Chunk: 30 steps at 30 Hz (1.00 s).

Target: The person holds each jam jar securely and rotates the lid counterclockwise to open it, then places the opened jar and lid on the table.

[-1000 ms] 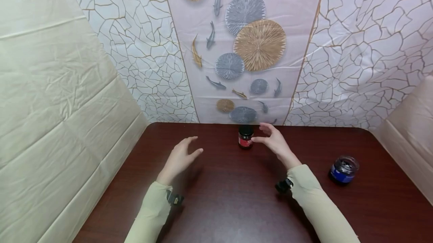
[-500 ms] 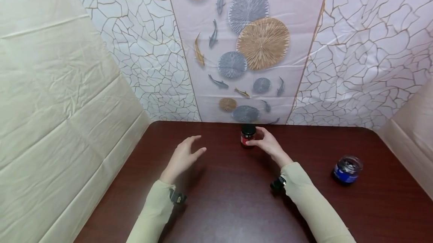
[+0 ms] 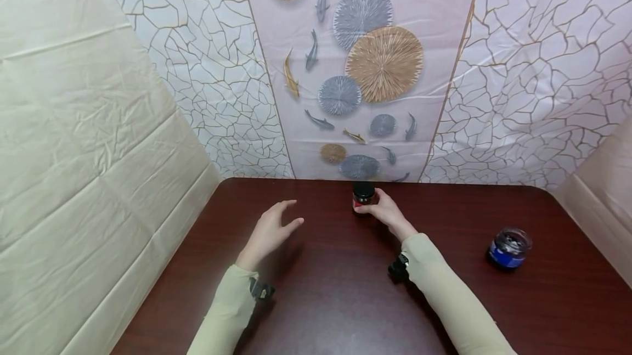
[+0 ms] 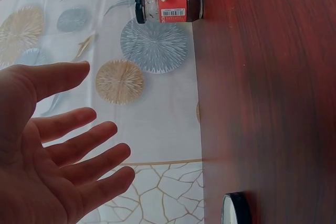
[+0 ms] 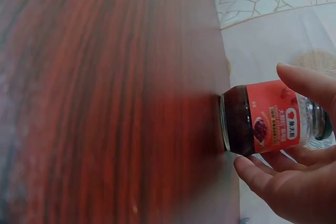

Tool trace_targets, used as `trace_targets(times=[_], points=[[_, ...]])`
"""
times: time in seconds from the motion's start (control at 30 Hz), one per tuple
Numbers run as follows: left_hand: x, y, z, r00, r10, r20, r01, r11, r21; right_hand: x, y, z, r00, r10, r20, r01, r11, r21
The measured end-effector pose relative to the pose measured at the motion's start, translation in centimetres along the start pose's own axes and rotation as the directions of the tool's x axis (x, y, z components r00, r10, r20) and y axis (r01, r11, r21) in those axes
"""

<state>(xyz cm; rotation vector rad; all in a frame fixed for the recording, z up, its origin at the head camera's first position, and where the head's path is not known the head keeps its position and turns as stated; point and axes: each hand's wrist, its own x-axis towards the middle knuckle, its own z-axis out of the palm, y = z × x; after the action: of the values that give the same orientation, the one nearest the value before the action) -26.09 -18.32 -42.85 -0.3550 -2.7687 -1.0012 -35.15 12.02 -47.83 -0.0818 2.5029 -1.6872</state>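
Observation:
A small glass jar [image 3: 363,196] with a black lid and a red label stands upright near the far edge of the table. My right hand [image 3: 388,213] grips it from the right, thumb across the front. In the right wrist view, thumb and fingers lie on opposite sides of the jar [image 5: 270,116], whose dark contents fill its lower part. My left hand [image 3: 269,234] hovers over the table to the left, holding nothing, its fingers spread and relaxed in the left wrist view.
An open glass jar [image 3: 508,249] with a blue label and dark contents stands at the right. A round black lid [image 4: 237,209], pale inside, shows at the bottom of the left wrist view. Patterned cloth [image 3: 355,69] hangs behind the brown table [image 3: 336,278].
My right hand has moved left from beside the red-labelled jar and closed its fingers around it. The left hand keeps nearly the same place and pose.

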Motion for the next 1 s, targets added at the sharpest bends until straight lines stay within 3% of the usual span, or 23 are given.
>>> trace_targets(times=[0.7,1.0], points=[[-0.3,0.2,0.9,0.999,-0.018,0.048,0.019,1.000,-0.021,0.5,0.5,0.7,0.999,0.004,-0.041,-0.004,1.000,-0.005],[-0.2,0.5,0.9,0.999,-0.035,0.041,0.034,0.999,0.012,0.7,-1.1,-0.4,0.993,-0.039,-0.112,0.042,0.999,0.021]])
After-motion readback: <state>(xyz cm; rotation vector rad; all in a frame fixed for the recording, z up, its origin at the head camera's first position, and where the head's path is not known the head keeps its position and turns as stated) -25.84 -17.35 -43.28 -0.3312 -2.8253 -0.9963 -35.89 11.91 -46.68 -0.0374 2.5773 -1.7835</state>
